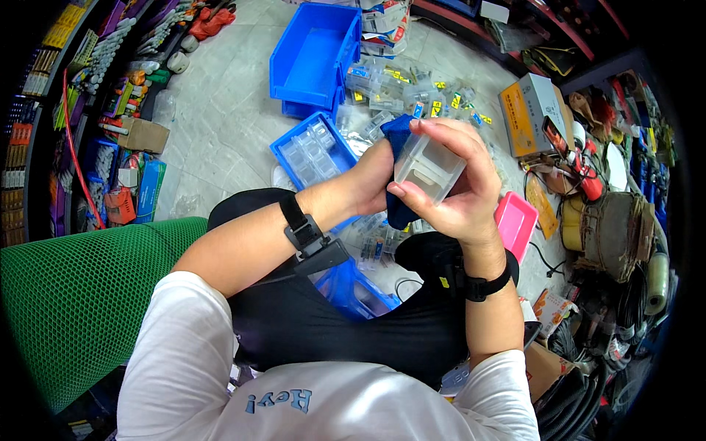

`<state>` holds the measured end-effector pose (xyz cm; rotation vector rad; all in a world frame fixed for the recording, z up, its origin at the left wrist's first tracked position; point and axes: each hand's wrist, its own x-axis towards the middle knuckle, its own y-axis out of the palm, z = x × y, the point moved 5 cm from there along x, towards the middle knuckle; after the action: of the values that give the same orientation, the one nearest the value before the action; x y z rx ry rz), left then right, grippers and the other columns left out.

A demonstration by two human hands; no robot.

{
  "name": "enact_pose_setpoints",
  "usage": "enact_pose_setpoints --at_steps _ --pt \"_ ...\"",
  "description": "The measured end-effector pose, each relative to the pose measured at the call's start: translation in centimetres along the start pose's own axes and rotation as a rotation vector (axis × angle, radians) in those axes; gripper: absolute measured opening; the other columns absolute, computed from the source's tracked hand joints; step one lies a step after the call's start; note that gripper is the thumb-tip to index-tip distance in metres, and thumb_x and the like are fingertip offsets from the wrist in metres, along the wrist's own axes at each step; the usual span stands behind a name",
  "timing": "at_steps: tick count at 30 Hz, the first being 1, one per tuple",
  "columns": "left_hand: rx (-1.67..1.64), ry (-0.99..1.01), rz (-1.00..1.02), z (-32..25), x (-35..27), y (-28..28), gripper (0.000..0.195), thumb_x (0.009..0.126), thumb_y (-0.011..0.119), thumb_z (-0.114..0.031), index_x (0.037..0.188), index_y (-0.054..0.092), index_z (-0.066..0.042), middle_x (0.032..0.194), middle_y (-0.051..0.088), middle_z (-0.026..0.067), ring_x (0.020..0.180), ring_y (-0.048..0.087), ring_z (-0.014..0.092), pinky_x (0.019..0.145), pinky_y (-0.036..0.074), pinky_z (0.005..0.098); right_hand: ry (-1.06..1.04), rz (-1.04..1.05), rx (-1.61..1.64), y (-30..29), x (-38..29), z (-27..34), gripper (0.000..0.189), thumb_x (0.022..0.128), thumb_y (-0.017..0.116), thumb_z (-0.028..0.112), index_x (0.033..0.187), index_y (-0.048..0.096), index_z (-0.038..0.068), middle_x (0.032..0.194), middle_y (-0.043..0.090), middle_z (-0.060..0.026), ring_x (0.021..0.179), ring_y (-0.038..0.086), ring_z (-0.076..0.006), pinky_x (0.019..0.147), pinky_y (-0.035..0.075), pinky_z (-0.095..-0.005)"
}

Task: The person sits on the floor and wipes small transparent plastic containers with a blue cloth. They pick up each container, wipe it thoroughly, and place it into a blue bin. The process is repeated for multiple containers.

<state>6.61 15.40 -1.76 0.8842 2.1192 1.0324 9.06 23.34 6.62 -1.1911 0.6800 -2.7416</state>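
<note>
My right hand (469, 182) grips a clear plastic box (433, 162) between thumb and fingers, tilted in front of me. A dark blue cloth (398, 204) lies against the box's left side, with my left hand (372, 179) shut on it; most of the left fingers are hidden behind it. Under my left wrist stands a blue bin (284, 150) with several clear plastic boxes (314, 151) in rows. Beyond my hands, many small clear plastic cases (380, 99) with yellow and blue labels lie heaped on the tiled floor (231, 99).
A larger blue bin (314, 55) stands at the far side. To the right are a pink tray (517, 223), a cardboard box (532, 118) and piled goods. A green mesh roll (99, 281) flanks my left arm. Stocked shelves (83, 105) line the left. Another blue bin (353, 289) sits between my legs.
</note>
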Motion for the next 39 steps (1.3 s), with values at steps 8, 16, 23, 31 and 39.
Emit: enact_pose_setpoints --at_steps 8,16,23,31,39 --pt "0.005 0.024 -0.018 0.1 0.1 0.0 0.023 0.092 0.039 -0.031 0.101 0.049 -0.012 0.091 0.054 -0.0003 0.082 0.054 0.008 0.065 0.046 0.0235 0.034 -0.025 0.042 -0.2 -0.1 0.2 0.057 0.06 0.08 0.014 0.108 0.053 -0.001 0.102 0.058 -0.0154 0.095 0.056 -0.024 0.082 0.045 -0.0338" --pt "0.01 0.026 -0.019 -0.1 -0.3 0.2 0.026 0.091 0.04 -0.034 0.105 0.048 -0.013 0.096 0.053 -0.001 0.089 0.052 0.008 0.071 0.045 0.0246 0.042 -0.088 0.185 0.4 -0.5 -0.5 0.058 0.062 0.078 0.007 0.107 0.042 0.001 0.104 0.057 -0.0184 0.102 0.055 -0.0256 0.084 0.045 -0.0363" --pt "0.019 -0.016 -0.245 1.0 -0.2 -1.3 0.033 0.09 0.037 -0.031 0.11 0.049 -0.007 0.103 0.056 0.0063 0.094 0.056 0.016 0.082 0.047 0.0308 -0.074 -0.069 0.046 0.9 -0.4 -1.2 0.049 0.065 0.076 0.007 0.096 0.038 0.008 0.108 0.053 -0.0211 0.1 0.055 -0.0336 0.079 0.047 -0.0396" --pt "-0.156 -0.129 -0.22 1.8 0.2 -2.5 0.029 0.091 0.04 -0.024 0.112 0.046 -0.005 0.103 0.054 0.008 0.094 0.056 0.018 0.082 0.049 0.0318 -0.047 -0.099 -0.054 0.7 -0.3 -1.1 0.044 0.062 0.077 0.006 0.092 0.045 0.008 0.113 0.049 -0.0197 0.097 0.055 -0.0306 0.077 0.049 -0.0373" --pt "-0.178 -0.183 -0.205 1.8 0.3 -2.2 0.032 0.092 0.037 -0.026 0.114 0.044 -0.004 0.106 0.053 0.0113 0.096 0.056 0.021 0.083 0.049 0.0345 0.002 -0.055 -0.084 0.9 -0.2 -1.7 0.034 0.062 0.077 0.006 0.084 0.05 0.006 0.114 0.047 -0.0175 0.101 0.053 -0.0304 0.078 0.048 -0.0373"
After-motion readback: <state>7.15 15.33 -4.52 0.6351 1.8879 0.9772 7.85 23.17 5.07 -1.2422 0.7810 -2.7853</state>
